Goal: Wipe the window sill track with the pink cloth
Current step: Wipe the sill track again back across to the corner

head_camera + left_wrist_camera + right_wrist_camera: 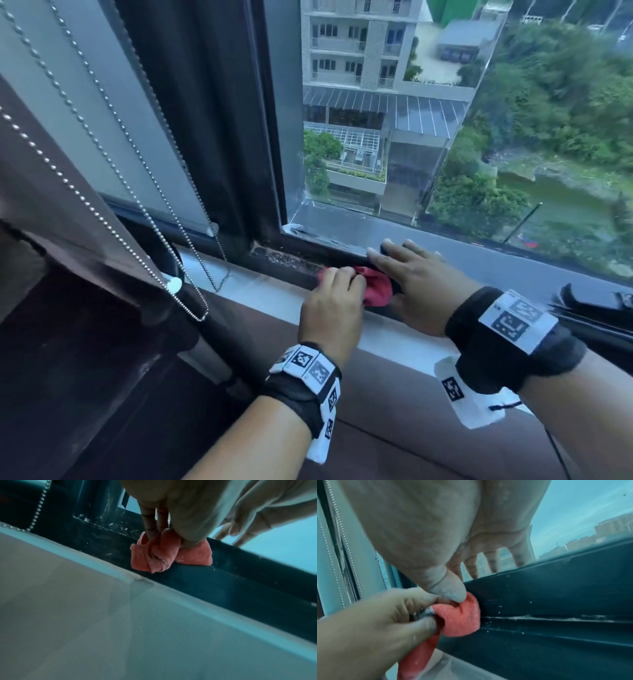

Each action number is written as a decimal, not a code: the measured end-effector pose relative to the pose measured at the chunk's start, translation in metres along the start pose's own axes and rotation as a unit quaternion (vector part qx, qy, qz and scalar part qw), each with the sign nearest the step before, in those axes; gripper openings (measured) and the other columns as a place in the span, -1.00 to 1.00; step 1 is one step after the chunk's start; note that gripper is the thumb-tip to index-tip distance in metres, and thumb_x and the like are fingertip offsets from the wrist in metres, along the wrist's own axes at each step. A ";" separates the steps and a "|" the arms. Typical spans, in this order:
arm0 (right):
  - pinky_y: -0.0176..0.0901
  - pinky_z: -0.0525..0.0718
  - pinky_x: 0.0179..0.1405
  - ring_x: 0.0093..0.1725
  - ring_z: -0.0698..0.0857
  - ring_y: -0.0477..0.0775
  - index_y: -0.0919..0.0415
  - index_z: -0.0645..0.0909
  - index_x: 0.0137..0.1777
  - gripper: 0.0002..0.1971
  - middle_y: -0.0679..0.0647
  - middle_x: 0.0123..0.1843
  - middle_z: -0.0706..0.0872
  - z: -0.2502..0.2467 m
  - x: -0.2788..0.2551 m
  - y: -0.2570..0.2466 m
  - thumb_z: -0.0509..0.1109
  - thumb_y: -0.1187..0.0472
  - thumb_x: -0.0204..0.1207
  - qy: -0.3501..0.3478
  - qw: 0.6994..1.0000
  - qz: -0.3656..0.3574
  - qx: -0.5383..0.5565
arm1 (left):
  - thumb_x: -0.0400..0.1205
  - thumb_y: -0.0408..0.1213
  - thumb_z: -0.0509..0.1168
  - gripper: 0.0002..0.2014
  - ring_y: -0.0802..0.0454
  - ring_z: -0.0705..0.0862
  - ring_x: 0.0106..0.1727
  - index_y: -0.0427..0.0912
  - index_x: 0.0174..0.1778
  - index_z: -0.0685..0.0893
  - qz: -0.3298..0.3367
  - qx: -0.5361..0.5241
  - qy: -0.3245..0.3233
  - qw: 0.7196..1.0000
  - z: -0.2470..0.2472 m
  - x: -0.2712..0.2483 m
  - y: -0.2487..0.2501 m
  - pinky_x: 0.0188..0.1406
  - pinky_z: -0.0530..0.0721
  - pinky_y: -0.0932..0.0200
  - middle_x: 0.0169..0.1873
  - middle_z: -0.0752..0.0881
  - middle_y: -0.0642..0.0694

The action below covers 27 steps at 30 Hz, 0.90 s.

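Observation:
The pink cloth (375,286) is bunched up in the dark window sill track (284,257), just right of a dusty, speckled stretch. My left hand (337,286) grips the cloth from the near side, fingers curled round it (159,553). My right hand (407,270) lies beside it on the right, its straight fingers (491,561) laid over the far frame rail. Its thumb touches the top of the cloth (462,616). White grit dots the track (556,618) to the right.
A pale sill ledge (260,291) runs along the track's near side. Bead chains (137,171) and a brown blind (51,192) hang at the left. A dark upright frame post (219,137) meets the track's left end. A black window handle (589,301) sits at the right.

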State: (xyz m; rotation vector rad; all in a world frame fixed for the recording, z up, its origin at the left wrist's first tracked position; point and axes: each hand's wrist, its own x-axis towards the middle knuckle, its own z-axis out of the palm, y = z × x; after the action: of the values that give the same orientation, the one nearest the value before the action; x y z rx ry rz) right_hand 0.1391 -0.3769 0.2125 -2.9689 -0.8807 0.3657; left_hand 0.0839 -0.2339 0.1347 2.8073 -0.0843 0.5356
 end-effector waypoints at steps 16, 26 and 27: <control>0.34 0.01 0.59 0.67 -0.12 0.17 -0.18 -0.22 0.65 -0.18 -0.09 0.71 -0.11 -0.003 -0.022 0.028 0.16 0.01 0.46 -0.032 0.999 0.004 -0.028 | 0.65 -0.30 0.28 -0.77 -0.27 0.61 0.18 -0.29 0.19 0.57 -0.417 -0.206 0.198 0.863 -0.051 0.027 -0.052 0.06 0.47 0.02 0.21 0.60 -0.33; 0.35 0.04 0.56 0.66 -0.09 0.22 -0.18 -0.21 0.64 -0.14 -0.04 0.70 -0.08 -0.001 -0.019 0.046 -0.21 -0.11 0.22 -0.012 0.999 -0.023 -0.027 | 0.61 -0.26 0.33 -0.76 -0.32 0.63 0.18 -0.33 0.12 0.60 -0.432 -0.154 0.216 0.862 -0.018 0.041 -0.063 0.05 0.50 -0.04 0.16 0.66 -0.35; 0.34 0.05 0.55 0.65 -0.08 0.22 -0.17 -0.19 0.64 -0.11 -0.04 0.69 -0.06 0.000 -0.018 0.048 -0.25 -0.11 0.16 -0.011 0.999 -0.025 -0.032 | 0.59 -0.27 0.35 -0.79 -0.30 0.65 0.12 -0.30 0.07 0.61 -0.429 -0.160 0.238 0.856 -0.018 0.044 -0.061 -0.01 0.50 0.00 0.10 0.69 -0.32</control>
State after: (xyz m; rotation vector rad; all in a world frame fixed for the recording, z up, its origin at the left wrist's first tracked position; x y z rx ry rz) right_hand 0.1498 -0.4273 0.2119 -2.9994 -0.9835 0.3777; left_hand 0.1248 -0.1703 0.1507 2.0041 1.0202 0.8370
